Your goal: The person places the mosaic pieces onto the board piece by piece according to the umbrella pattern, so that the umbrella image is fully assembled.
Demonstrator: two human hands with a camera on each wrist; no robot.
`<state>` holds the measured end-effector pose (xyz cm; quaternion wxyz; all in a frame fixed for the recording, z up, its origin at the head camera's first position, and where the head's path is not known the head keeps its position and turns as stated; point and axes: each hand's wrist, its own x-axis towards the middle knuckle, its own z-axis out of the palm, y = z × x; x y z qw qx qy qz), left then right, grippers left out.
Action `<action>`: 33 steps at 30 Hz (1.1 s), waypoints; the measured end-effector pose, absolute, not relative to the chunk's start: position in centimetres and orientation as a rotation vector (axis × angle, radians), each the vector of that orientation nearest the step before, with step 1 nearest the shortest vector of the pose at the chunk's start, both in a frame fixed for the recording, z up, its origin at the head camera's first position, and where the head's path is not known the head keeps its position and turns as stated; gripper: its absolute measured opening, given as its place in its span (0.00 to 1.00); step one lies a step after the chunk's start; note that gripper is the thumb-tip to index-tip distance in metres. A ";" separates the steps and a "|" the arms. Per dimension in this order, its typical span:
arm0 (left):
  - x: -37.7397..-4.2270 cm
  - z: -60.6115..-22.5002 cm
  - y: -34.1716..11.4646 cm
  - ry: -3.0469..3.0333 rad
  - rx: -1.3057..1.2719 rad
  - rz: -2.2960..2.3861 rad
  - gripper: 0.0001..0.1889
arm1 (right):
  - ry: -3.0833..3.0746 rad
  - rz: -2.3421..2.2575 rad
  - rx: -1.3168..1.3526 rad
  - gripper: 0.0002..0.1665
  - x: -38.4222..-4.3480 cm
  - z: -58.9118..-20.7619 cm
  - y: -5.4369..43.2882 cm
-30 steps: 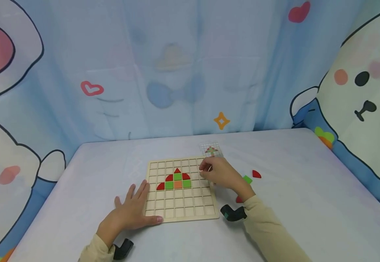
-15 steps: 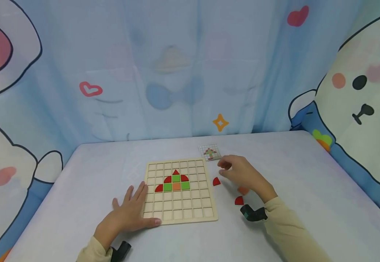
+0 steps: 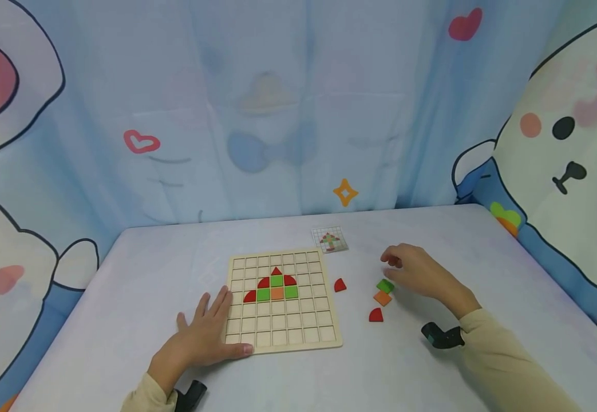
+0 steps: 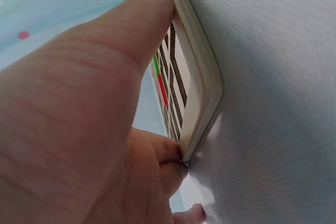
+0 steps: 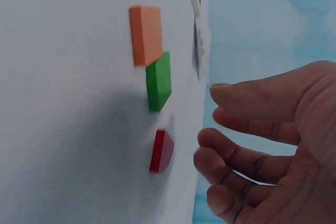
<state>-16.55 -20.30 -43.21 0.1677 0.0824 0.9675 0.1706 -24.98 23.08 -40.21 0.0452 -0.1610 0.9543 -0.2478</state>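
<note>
A wooden grid board (image 3: 283, 326) lies on the table and holds red, green and orange tiles (image 3: 276, 285) in a small pattern. My left hand (image 3: 202, 335) lies flat at its front left corner, thumb along the board's edge (image 4: 202, 77). My right hand (image 3: 415, 272) hovers to the right of the board, fingers loosely curved and holding nothing. Just beside it lie a green square (image 3: 384, 285) and an orange square (image 3: 382, 297). In the right wrist view a red piece (image 5: 161, 150) lies closest to my fingertips (image 5: 220, 92), past the green square (image 5: 158, 80).
Two red quarter-round pieces lie loose, one (image 3: 340, 285) near the board's right edge and one (image 3: 376, 315) nearer me. A small pattern card (image 3: 330, 239) sits behind the board. Printed fabric walls (image 3: 277, 114) close in the pale table (image 3: 149, 269) on three sides.
My right hand has moved from the board's upper right corner rightward to above the loose pieces, uncovering them. The left hand and board have stayed put.
</note>
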 end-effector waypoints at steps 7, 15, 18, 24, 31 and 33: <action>-16.5 -43.3 -20.5 2.752 0.239 0.473 0.68 | 2.873 -0.704 -0.462 0.15 -25.5 -41.3 25.3; -16.7 -43.2 -20.3 2.750 0.232 0.471 0.68 | 2.875 -0.674 -0.443 0.10 -26.1 -42.1 25.7; -16.6 -43.1 -20.3 2.749 0.234 0.460 0.68 | 2.870 -0.661 -0.451 0.10 -26.3 -42.1 25.6; -16.6 -42.8 -20.2 2.748 0.242 0.469 0.67 | 2.863 -0.713 -0.443 0.09 -26.2 -41.8 25.4; -16.5 -42.8 -20.2 2.748 0.244 0.475 0.67 | 2.875 -0.862 -0.430 0.03 -26.3 -41.4 24.3; -16.5 -42.8 -20.2 2.749 0.243 0.476 0.67 | 2.873 -0.901 -0.420 0.03 -26.2 -41.3 23.8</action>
